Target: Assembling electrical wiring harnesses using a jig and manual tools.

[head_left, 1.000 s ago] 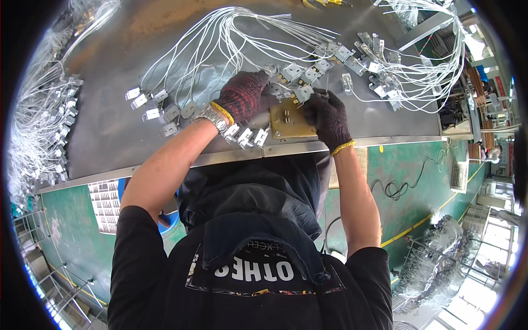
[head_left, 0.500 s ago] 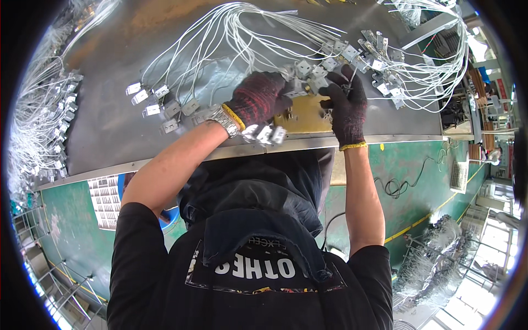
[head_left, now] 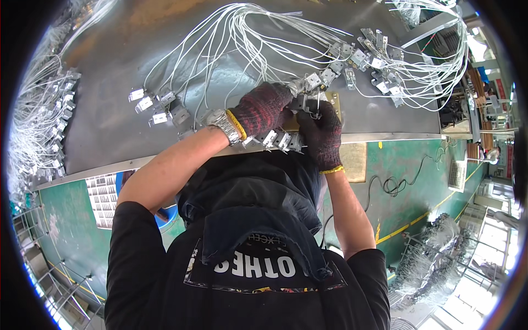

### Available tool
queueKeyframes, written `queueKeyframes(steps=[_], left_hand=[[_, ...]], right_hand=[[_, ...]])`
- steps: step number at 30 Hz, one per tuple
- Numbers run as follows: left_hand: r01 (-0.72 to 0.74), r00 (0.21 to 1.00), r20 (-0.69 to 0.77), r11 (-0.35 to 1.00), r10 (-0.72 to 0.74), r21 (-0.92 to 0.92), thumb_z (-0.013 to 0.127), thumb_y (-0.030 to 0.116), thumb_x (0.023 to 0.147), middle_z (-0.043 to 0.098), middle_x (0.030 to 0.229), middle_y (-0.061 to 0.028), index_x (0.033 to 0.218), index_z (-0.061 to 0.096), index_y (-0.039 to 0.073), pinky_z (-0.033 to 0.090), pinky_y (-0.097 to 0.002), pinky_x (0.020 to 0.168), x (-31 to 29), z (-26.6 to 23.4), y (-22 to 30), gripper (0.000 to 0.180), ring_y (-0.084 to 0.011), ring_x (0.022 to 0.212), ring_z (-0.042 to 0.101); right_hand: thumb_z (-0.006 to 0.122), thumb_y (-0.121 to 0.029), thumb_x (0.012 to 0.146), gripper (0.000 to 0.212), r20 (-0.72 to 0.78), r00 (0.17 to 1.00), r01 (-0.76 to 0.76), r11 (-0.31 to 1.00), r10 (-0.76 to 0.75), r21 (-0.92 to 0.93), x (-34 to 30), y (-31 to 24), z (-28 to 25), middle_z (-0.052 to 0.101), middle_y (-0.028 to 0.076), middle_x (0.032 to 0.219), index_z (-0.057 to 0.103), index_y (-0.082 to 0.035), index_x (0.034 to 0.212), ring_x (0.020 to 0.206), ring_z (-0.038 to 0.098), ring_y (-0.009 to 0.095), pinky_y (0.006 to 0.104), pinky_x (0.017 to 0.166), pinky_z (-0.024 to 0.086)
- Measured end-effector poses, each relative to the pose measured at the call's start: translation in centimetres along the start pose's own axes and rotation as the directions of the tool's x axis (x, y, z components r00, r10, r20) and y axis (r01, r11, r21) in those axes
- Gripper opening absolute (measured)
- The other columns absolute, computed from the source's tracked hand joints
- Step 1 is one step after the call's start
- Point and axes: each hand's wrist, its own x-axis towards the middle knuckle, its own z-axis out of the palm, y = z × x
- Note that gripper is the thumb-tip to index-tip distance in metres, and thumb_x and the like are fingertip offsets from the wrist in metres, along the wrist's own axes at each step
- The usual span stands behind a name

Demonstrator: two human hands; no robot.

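Red-black knit-gloved left hand point(head_left: 265, 108): fingers curled, cannot tell its hold
Dark knit-gloved right hand point(head_left: 321, 130): pinching boxy silver metal connector point(head_left: 311, 105)
Connector position: at right fingertips, between both hands

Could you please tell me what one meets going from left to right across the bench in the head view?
Wire pile, clip group, watch, left hand, right hand, looped wire bundle.

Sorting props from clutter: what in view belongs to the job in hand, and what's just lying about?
Likely in the job:
left hand and right hand
wired metal parts beside them
yellowish plate by the right hand

Likely lying about:
white patterned sheet, left
white slotted panel, right
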Motion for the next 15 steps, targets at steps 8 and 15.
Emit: queueKeyframes(steps=[8,15], left_hand=[[-0.076,0.997,0.020,0.983,0.073,0.168,0.079,0.030,0.080,0.073,0.096,-0.0156,0.106,0.071,0.009,0.056,-0.0461,0.084,0.7,0.5,-0.5,0.034,-0.0352,0.095,0.070],[-0.022,0.998,-0.051,0.975,0.035,0.223,0.080,0.033,0.081,0.073,0.097,-0.0137,0.105,0.070,0.010,0.054,-0.0463,0.090,0.0,1.7,-0.4,0.035,-0.0346,0.097,0.068]], right_hand=[[0.076,-0.008,0.088,0.016,-0.024,0.996,-0.086,0.996,0.086,0.004,0.4,-0.7,-0.3,0.061,-0.001,0.072,0.063,-0.007,0.098,0.059,0.055,0.007,0.0253,0.052,0.044],[0.076,-0.006,0.087,0.014,0.043,0.999,0.041,0.975,-0.032,-0.218,0.6,-0.8,-0.8,0.064,0.000,0.079,0.066,-0.004,0.097,0.072,0.060,0.009,0.0286,0.065,0.050]])
